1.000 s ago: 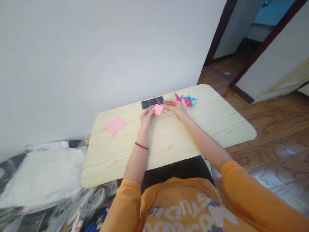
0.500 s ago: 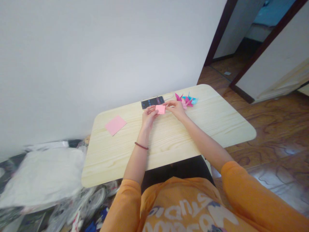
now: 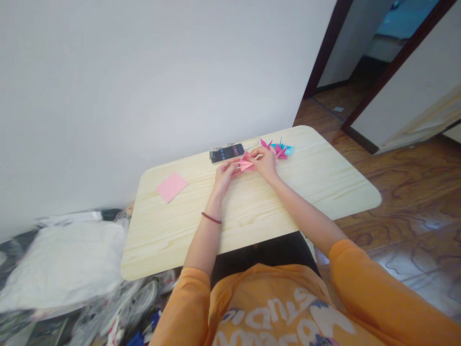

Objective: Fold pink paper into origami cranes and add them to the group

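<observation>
A light wood table (image 3: 252, 226) stands by a white wall (image 3: 144, 96). Near the far edge, a folded pink paper (image 3: 246, 165) lies long ways side to side between both hands. The left hand (image 3: 225, 177) and right hand (image 3: 265, 163) pinch it. Paper cranes (image 3: 279, 151) sit just past the right hand.

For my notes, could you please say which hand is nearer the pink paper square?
Left. The left hand sits right of the pink paper square; the right hand is farther right.
</observation>
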Available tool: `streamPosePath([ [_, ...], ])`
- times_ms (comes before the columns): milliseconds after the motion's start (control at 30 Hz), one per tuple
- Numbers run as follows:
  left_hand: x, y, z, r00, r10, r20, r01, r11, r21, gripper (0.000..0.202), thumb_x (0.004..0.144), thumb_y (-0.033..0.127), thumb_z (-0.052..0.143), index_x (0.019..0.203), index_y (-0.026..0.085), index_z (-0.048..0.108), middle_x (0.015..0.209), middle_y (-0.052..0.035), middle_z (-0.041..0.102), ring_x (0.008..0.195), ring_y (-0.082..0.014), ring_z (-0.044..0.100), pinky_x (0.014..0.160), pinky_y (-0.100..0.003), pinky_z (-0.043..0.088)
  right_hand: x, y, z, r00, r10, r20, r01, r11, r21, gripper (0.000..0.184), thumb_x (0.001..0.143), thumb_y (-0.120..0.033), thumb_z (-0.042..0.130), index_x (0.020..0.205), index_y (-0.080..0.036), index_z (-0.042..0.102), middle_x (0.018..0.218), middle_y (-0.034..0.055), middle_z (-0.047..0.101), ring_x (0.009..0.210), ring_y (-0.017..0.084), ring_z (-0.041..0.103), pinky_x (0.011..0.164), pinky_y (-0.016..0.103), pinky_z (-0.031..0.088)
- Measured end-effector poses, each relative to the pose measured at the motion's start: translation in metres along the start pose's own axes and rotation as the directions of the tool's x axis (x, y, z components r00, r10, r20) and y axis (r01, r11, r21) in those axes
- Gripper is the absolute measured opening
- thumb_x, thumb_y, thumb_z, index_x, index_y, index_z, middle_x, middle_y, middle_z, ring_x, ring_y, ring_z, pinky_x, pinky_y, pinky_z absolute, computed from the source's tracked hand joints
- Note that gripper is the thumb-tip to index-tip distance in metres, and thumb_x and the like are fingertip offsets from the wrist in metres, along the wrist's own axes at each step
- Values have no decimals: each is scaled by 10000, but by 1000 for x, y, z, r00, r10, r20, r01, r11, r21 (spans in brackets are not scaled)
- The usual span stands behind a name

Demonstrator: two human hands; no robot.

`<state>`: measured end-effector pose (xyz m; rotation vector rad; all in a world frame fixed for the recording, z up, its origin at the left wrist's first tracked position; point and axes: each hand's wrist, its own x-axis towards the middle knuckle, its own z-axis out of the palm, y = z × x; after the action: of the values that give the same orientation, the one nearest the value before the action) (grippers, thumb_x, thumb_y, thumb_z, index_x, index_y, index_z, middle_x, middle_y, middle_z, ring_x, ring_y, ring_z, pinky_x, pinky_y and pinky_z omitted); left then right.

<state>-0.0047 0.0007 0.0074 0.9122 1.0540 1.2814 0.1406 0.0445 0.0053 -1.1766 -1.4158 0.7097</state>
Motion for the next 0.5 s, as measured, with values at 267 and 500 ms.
streamPosePath([
  [267, 0, -2, 4, 998, 31, -59, -30, 999, 22, 363, 603, 349, 806, 882, 144, 696, 833, -76, 723, 750, -170, 676, 786, -339, 530, -2, 0, 2, 1000, 17, -3, -17, 999, 34, 296, 648, -383, 756, 569, -209, 529, 607, 4, 583, 605, 151, 532, 638, 326, 477],
  [500, 5, -13, -2, 985, 100, -139, -89, 992, 88, 271, 583, 274, 792, 802, 137, 709, 791, -52, 716, 712, -146, 650, 739, -296, 517, -7, 1, 8, 999, 14, 44, -17, 997, 77, 306, 608, -381, 765, 581, -207, 515, 563, -12, 550, 539, 133, 504, 571, 304, 447],
])
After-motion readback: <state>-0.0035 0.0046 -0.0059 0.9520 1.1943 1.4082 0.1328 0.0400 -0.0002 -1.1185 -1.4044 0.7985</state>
